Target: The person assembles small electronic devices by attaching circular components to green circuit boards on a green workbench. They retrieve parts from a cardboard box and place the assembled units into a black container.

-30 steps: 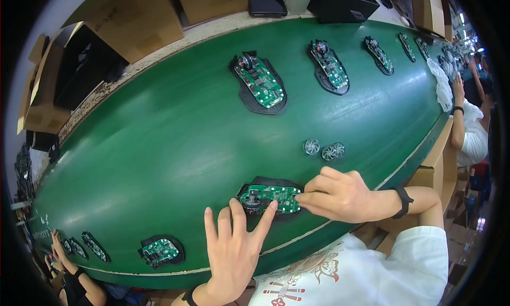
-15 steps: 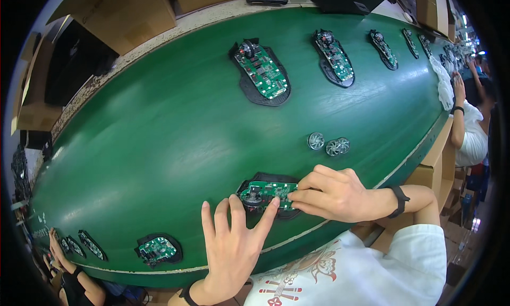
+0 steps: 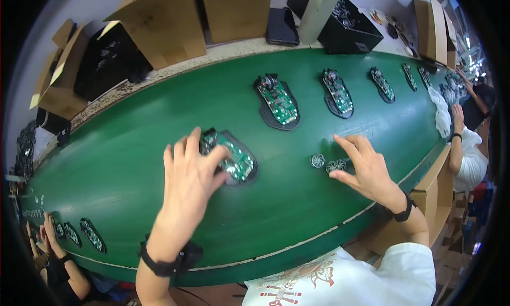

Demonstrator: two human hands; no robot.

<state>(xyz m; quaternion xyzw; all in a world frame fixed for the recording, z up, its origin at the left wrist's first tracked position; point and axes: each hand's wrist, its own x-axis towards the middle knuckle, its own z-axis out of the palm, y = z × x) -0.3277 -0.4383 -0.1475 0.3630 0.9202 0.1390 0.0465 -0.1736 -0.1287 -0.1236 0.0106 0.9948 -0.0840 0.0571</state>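
My left hand (image 3: 188, 170), a little blurred, is curled over the upper left end of a green circuit board in a black plastic housing (image 3: 240, 160); the thumb and a finger lie over the board and cover part of it. To the right, my right hand (image 3: 367, 170) reaches over a small group of clear spoked wheels (image 3: 335, 166), thumb and fingers apart, the thumb overlapping a wheel's edge. One more wheel (image 3: 317, 160) lies just left of them. A dark housing (image 3: 190, 255) is partly hidden behind my left forearm.
Similar boards in housings (image 3: 279, 105) form a row along the far side of the green table (image 3: 138, 141). Others (image 3: 92, 234) lie at the left near co-workers' hands (image 3: 50, 234). Cardboard boxes (image 3: 159, 29) and a black bin (image 3: 350, 27) line the back. Another person (image 3: 467, 152) works at right.
The circuit board and housing have moved away from the near edge, up and left, and turned, with my left hand. My right hand has left the board and gone to the wheels. The view has tilted upward.
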